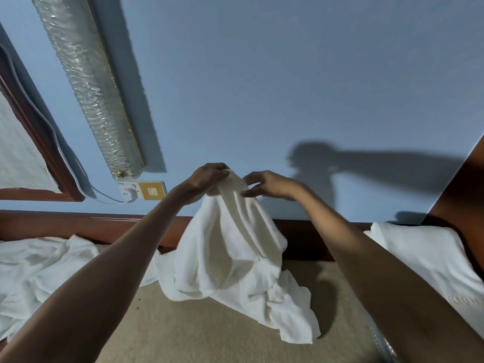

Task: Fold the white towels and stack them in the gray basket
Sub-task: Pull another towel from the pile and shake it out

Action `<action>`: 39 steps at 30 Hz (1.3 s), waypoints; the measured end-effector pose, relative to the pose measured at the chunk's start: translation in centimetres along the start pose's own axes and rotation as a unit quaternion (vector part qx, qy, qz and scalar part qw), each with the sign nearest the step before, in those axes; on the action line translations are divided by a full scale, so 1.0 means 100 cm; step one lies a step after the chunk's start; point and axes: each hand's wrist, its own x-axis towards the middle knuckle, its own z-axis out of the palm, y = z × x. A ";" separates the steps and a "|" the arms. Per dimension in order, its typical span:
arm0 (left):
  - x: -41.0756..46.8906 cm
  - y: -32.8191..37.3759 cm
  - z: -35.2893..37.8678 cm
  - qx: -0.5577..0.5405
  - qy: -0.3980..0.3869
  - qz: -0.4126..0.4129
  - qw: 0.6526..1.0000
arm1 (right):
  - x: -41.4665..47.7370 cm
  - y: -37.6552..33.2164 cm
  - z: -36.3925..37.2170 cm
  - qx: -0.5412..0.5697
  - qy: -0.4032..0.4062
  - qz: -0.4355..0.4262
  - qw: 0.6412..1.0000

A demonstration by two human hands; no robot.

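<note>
1. Currently left hand (209,179) and right hand (269,186) are pinching the white towel (230,258) aloft, its tail trailing on a beige surface (183,336).
2. Crumpled towels (39,265) are lying left; a folded towel (432,258) at right is showing unreadable lettering.

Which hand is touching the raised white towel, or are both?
Touching, both. The head view shows the left hand pinching the top of the white towel, and the right hand pinching its fold just beside, with no gap.
</note>
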 end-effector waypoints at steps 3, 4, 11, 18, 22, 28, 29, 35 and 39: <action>0.004 0.013 -0.001 0.042 -0.020 0.029 0.999 | 0.000 -0.007 0.006 0.006 -0.013 -0.034 0.999; 0.005 0.014 -0.003 0.066 -0.008 0.045 0.997 | 0.000 -0.007 0.005 0.035 -0.005 -0.041 0.999; -0.001 -0.010 -0.001 0.242 0.080 0.139 0.957 | -0.004 -0.015 -0.018 0.156 0.172 -0.077 0.970; -0.001 -0.035 0.000 0.253 0.081 0.033 0.964 | -0.007 -0.007 -0.043 0.143 0.374 -0.030 0.916; 0.005 -0.028 -0.014 0.175 0.040 0.029 0.983 | -0.003 0.009 -0.044 0.004 0.277 0.024 0.960; 0.007 0.031 -0.017 0.155 -0.032 0.128 0.979 | -0.007 -0.013 -0.007 -0.032 -0.009 -0.001 0.999; 0.007 0.038 -0.019 0.158 -0.030 0.138 0.977 | -0.005 -0.014 -0.004 -0.017 -0.022 -0.016 0.999; 0.004 0.050 -0.042 0.130 -0.003 0.109 0.985 | -0.006 -0.023 -0.021 0.139 0.007 -0.104 0.985; -0.001 0.030 -0.062 0.175 -0.063 0.019 0.982 | -0.005 -0.033 -0.039 0.067 0.111 -0.125 0.984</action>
